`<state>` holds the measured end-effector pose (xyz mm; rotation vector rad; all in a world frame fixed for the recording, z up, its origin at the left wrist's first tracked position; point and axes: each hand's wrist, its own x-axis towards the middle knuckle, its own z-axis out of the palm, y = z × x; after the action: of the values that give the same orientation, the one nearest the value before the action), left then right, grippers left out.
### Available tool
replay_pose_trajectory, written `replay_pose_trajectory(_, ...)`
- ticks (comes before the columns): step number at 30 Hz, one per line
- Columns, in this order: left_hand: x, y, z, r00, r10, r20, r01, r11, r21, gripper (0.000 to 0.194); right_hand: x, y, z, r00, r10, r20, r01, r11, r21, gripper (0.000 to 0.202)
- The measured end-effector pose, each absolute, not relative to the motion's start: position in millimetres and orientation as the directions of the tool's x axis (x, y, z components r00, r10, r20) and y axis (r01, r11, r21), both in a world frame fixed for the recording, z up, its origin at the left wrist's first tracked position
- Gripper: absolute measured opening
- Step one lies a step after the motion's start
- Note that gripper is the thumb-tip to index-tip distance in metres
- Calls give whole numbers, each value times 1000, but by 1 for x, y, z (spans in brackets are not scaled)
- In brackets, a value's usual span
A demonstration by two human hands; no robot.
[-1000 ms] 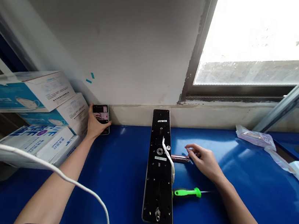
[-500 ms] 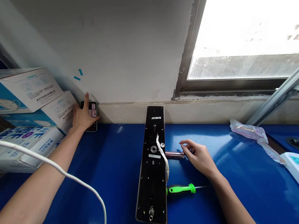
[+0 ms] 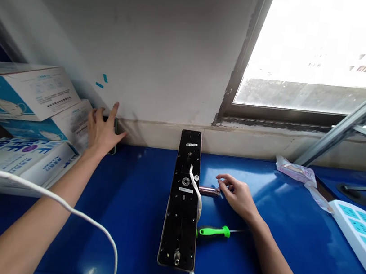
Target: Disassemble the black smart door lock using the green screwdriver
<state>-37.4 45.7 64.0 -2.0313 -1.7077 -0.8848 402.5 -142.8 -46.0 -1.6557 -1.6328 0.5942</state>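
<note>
Left hand (image 3: 101, 137), far left: fingers (image 3: 114, 110) spread wide apart, set before a dark phone (image 3: 112, 149) that stands near the wall (image 3: 165, 71) and is mostly hidden; whether they touch it I cannot tell from here; right hand (image 3: 237, 197), right of centre: fingers curled, thumb and forefinger near each other, whether meeting or pinching anything I cannot tell; just beside them, the end of a coppery bar (image 3: 208, 191), jutting rightward from a long black panel (image 3: 180, 218); said panel, centre, lengthwise from near to far on a blue table (image 3: 137, 221), a white cable (image 3: 195, 185) across its face; one green-and-black screwdriver (image 3: 213, 231), right of the panel's near half; printed boxes (image 3: 36, 89), stacked left; one white power strip (image 3: 356, 227), right.
</note>
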Motion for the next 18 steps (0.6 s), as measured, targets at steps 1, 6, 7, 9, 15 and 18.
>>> replay_pose_trajectory(1, -34, 39, 65, 108, 748, 655, 957, -256, 135, 96, 403, -143, -45, 92, 981, 169, 652, 69, -755, 33)
replay_pose_trajectory(6, -3, -5, 53, 85, 873, 480, 738, -379, 559, 42, 398, -146, -32, 117, 970, 212, 703, 70, -707, 33)
replay_pose_trajectory(7, 6, -17, 49, 129, 906, 404, 612, -393, 686, 31, 395, -149, -26, 110, 969, 221, 719, 76, -690, 32)
replay_pose_trajectory(9, 25, -42, 42, 181, 932, 315, 381, -362, 851, 24, 387, -158, -10, 59, 973, 222, 751, 103, -652, 31)
replay_pose_trajectory(15, 65, -103, 25, 282, 951, 128, -121, -97, 988, 28, 356, -209, 34, -264, 964, 39, 804, 242, -543, 19)
replay_pose_trajectory(18, 75, -113, 12, 388, 900, 198, -60, -190, 980, 36, 350, -226, 35, -342, 937, -78, 836, 265, -481, 44)
